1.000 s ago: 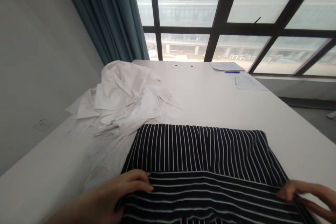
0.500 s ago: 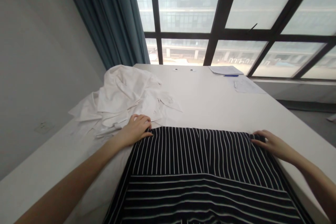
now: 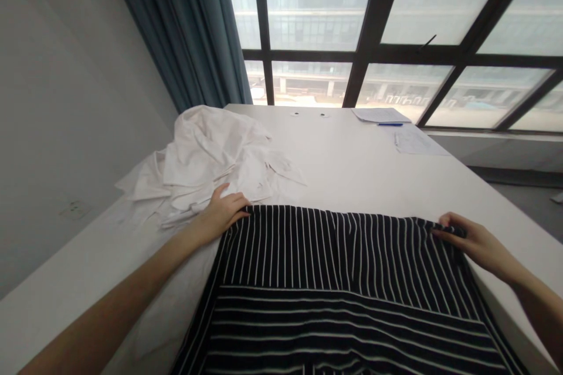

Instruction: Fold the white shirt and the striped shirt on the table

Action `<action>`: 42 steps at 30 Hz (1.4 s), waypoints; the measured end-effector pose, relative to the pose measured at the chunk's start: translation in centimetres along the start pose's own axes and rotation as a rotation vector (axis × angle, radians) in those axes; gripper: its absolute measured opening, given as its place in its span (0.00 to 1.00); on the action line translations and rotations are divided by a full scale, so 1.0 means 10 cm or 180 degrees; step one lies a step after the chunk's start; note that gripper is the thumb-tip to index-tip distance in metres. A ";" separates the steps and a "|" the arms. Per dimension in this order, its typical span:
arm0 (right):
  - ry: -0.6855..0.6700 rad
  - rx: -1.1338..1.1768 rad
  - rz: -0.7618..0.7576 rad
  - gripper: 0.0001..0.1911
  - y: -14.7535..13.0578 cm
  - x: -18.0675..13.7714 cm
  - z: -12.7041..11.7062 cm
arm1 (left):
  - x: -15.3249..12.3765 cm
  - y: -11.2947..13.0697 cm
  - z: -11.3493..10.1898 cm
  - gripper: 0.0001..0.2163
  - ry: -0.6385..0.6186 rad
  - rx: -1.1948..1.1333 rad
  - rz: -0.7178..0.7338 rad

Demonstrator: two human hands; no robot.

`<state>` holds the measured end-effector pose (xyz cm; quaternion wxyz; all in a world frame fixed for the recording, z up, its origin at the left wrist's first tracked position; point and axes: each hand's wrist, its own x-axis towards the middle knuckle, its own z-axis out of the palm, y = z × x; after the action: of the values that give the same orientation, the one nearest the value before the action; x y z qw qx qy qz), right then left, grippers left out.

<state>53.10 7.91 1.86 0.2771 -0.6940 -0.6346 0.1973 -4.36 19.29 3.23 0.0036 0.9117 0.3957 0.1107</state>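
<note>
White table (image 3: 352,176) fills the room's middle, below the window. Black striped cloth (image 3: 334,281) lies flat across its near end, the nearer part folded over with stripes running crosswise. Heap of white garments (image 3: 206,158) sits on the table's left side, just beside the cloth. Left hand (image 3: 222,214): fingers curled shut on the cloth's far left corner. Right hand (image 3: 472,243): fingers pinched closed on the far right corner, slightly lifted. Papers (image 3: 380,115) and blue pen (image 3: 390,124) lie at the far edge.

bare left arm (image 3: 132,293), long and slim, ending in bare left hand (image 3: 222,214). bare right arm (image 3: 536,299), less of it in view, ending in bare right hand (image 3: 472,243). slender fingers.
</note>
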 end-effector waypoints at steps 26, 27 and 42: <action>0.0670 -0.1034 0.0367 0.25 -0.12 0.35 0.25 | 0.58 0.34 0.24 0.13 0.1025 -0.0249 -0.0508; 0.0606 -0.0880 0.0565 0.25 -0.13 0.20 0.24 | 0.46 0.37 0.26 0.13 0.1065 -0.0404 -0.0685; 0.0175 0.1678 0.1604 0.40 -0.59 -0.52 0.41 | 0.06 0.52 0.20 0.25 0.0249 -0.2900 -0.2546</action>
<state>45.34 3.58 2.06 0.4061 -0.7383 -0.3633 0.3975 0.20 16.30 1.87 0.4203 0.5942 0.6203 0.2924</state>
